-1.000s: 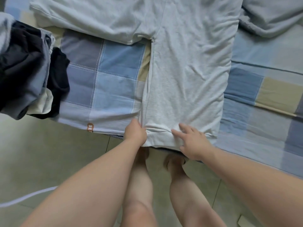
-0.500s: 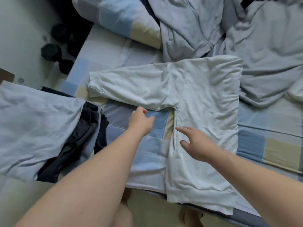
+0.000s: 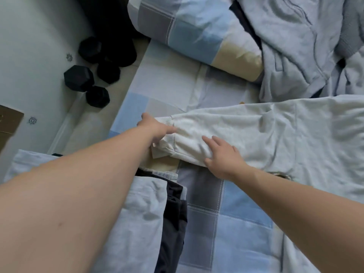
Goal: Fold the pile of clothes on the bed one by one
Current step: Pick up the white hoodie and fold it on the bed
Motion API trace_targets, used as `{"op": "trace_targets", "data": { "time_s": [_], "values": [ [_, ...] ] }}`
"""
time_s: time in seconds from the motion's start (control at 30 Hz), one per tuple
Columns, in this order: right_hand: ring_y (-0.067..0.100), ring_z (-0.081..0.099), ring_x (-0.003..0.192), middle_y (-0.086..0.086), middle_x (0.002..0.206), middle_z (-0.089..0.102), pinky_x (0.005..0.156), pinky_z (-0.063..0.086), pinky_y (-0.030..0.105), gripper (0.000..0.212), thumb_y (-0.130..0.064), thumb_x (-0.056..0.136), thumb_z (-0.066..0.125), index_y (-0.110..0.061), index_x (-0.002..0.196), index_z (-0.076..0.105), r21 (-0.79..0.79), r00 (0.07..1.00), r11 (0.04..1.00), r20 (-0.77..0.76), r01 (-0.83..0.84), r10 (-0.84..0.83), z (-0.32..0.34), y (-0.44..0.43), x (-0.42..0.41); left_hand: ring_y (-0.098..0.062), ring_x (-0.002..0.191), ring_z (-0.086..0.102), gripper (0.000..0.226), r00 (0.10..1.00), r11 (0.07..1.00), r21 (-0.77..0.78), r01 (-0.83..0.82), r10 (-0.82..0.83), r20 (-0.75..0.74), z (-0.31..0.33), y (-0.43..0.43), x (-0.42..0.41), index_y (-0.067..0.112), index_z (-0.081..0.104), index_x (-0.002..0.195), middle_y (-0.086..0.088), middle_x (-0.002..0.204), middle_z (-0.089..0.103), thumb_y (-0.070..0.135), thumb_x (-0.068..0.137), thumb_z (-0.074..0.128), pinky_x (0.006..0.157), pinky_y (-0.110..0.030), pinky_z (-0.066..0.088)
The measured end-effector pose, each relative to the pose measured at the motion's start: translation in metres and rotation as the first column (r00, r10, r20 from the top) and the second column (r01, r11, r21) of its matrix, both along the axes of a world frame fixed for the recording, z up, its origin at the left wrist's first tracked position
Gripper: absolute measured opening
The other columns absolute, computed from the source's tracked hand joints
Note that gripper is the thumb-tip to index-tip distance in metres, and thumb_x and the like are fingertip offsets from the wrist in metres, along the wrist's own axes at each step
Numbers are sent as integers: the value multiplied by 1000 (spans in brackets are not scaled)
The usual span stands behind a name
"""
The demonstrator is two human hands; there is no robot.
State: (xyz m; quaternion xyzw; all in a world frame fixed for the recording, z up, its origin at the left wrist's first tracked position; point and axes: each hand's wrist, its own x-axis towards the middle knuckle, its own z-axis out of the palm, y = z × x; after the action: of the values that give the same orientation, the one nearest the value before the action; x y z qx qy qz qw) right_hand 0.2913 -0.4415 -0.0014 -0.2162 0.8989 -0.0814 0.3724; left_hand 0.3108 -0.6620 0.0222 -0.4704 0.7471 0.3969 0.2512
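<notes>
A pale grey sweatshirt [image 3: 307,140] lies flat on the checked bedsheet [image 3: 232,209], its long sleeve [image 3: 199,133] stretched out to the left. My left hand [image 3: 155,126] holds the ribbed cuff [image 3: 167,143] at the sleeve's end, thumb on top of the fabric. My right hand [image 3: 222,154] rests flat on the sleeve a little further in, fingers straight and spread, thumb at the lower edge. A heap of unfolded grey-blue clothes [image 3: 299,48] lies at the top right, beyond the sweatshirt.
Light blue [image 3: 137,217] and dark [image 3: 174,213] garments lie stacked at the bed's near left edge. A checked pillow [image 3: 197,32] sits at the head. Black dumbbells [image 3: 78,77] and a cardboard box [image 3: 8,121] are on the floor at left.
Both hands left the sweatshirt's hem and moved up and left to the sleeve. The left hand took hold of the cuff and the right hand landed on the sleeve. The view swung left.
</notes>
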Motion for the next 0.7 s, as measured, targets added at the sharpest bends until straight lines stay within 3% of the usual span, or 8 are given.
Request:
{"op": "trace_targets", "data": {
  "time_s": [0.07,0.17,0.23,0.3,0.4,0.53,0.63,0.7],
  "values": [
    [24,20,149,3,162,18,120,19,45,71,-28,96,51,-33,158,17,30,998,999,45,-33,31,-11,-14,-5,-38,133,44,108,999,999,-11,-31,32,16,-17,-2,1,7,23,152,-16,152,32,48,74,86,98,-37,42],
    [21,10,154,3,168,5,123,16,43,74,-30,96,55,-32,159,16,34,983,999,184,-12,5,-22,-22,-17,-38,131,48,100,998,998,-23,-65,65,-1,-36,-4,2,6,28,148,-17,147,42,43,75,86,109,-42,41],
    [19,18,152,2,168,11,120,20,32,69,-29,97,56,-29,158,25,-4,973,1000,227,28,-26,-20,-21,-24,-33,106,63,80,994,993,47,-105,106,-20,-41,-5,3,3,44,138,-15,125,61,35,77,86,94,-40,51],
    [20,36,143,3,161,31,106,29,25,61,-26,98,57,-25,154,36,-65,960,991,262,119,-98,-12,-17,-28,-27,77,63,51,992,990,85,-117,120,-38,-35,-4,5,2,59,122,-13,100,66,26,83,81,72,-33,51],
    [19,43,137,1,154,43,104,31,24,64,-29,98,57,-31,157,31,-98,934,966,297,239,-201,3,-6,-33,-34,101,62,38,987,990,-12,-144,142,-76,-24,-6,12,5,60,125,-12,119,65,23,93,68,78,-32,43],
    [22,34,146,1,160,35,117,28,35,60,-25,100,52,-25,156,31,-189,965,947,8,260,-263,9,5,-52,-35,116,58,32,990,989,-114,-98,86,-111,-22,-11,15,12,60,129,-11,128,63,20,98,60,83,-32,39],
    [26,22,149,-1,163,25,117,24,48,62,-27,100,47,-31,157,25,-10,956,985,-237,174,-171,-1,7,-88,-35,116,58,29,993,983,-180,-44,24,-112,-32,-15,12,14,60,125,-10,128,63,15,95,61,84,-33,41],
    [24,19,150,-3,161,28,119,16,53,60,-28,99,47,-35,155,26,135,970,987,-239,88,-53,-11,7,-108,-35,119,54,36,992,963,-266,31,-62,-109,-36,-15,8,17,53,126,-10,132,56,14,91,60,89,-39,43]
  ]
}}
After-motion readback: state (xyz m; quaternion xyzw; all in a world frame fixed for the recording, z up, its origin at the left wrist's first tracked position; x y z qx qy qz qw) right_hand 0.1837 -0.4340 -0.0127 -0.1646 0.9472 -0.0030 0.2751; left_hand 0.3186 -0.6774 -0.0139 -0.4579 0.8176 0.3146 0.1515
